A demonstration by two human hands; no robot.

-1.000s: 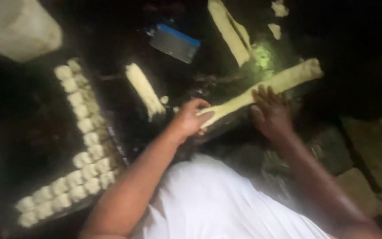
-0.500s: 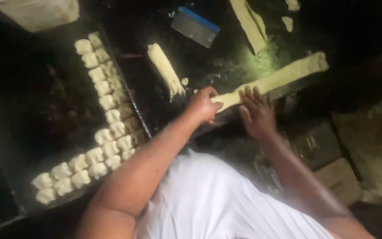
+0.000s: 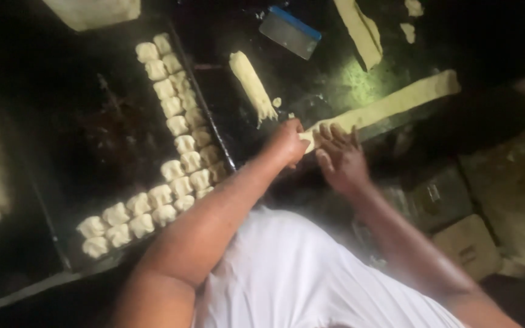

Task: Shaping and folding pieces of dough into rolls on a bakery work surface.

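A long pale dough rope [image 3: 396, 103] lies slanted across the dark work surface. My left hand [image 3: 287, 143] is closed around its near end. Right beside it, my right hand [image 3: 340, 157] rests flat with fingers spread on the same end of the rope. To the left stands a dark baking tray [image 3: 104, 140] with several small dough pieces [image 3: 177, 124] lined up along its right and near edges.
A shorter dough rope [image 3: 251, 85] lies past my left hand. A metal scraper with a blue handle [image 3: 291, 31] sits farther back, with another dough strip [image 3: 360, 30] and scraps [image 3: 407, 30] to its right. A pale dough mass [image 3: 92, 11] is at the top left. Boxes [image 3: 472, 246] sit at lower right.
The view has shifted, so the tray and hands sit further right and lower in frame. Both hands stay at the near end of the long dough rope, closer together than one second ago.
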